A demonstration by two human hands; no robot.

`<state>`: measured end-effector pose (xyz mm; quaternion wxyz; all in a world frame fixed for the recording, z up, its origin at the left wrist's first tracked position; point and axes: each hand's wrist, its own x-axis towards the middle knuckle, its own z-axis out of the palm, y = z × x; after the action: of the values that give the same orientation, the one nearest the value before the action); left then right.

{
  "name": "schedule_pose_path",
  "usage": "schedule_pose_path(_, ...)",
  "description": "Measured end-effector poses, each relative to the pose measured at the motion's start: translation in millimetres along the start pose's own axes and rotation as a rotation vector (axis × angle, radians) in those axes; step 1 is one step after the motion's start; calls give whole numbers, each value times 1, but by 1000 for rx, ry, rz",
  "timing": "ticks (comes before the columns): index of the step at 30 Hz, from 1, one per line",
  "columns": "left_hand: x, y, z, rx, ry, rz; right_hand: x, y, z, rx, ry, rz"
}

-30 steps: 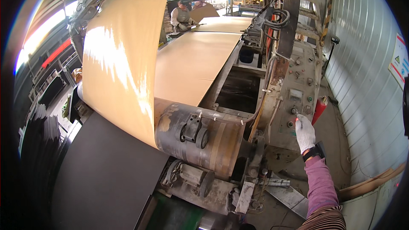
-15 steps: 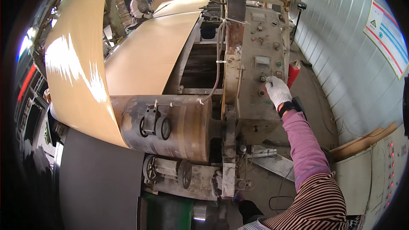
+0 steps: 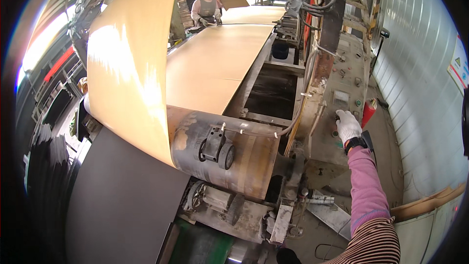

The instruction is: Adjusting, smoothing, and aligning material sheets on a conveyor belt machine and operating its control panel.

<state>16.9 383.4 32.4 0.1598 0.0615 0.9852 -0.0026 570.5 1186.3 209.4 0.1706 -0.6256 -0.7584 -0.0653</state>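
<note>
My right hand [image 3: 349, 126], in a white glove with a dark watch at the wrist, reaches forward to the dusty grey control panel [image 3: 325, 139]. Its fingers close around a dark knob [image 3: 337, 116] below a small display window [image 3: 341, 99]; the glove covers part of the knob. A green button [image 3: 358, 103] sits just above and right of the fingers. My left hand does not show. Left of the panel a broad tan sheet [image 3: 132, 68] curves down to a large metal roller [image 3: 254, 159], where a dark sheet [image 3: 122, 200] continues toward me.
A co-worker [image 3: 207, 10] stands at the far end of the long tan sheet [image 3: 220, 63] lying on the machine bed. A red cylinder [image 3: 369, 112] stands beyond my hand. Small wheels [image 3: 226, 156] rest against the roller. A corrugated wall [image 3: 415, 68] runs along the right.
The view has swung left, so the panel and roller appear further right. My right hand stays at the same knob. In the background the co-worker now stands more upright.
</note>
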Motion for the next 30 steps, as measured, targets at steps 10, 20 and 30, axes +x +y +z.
schedule_pose_path(10,0,2,3,-40,23,54,4,-2,2,-48,-24,53)
schedule_pose_path(20,-3,9,-6,-27,13,56,3,0,5,-58,-25,50)
schedule_pose_path(30,-7,27,3,10,-5,66,7,12,0,-76,-12,47)
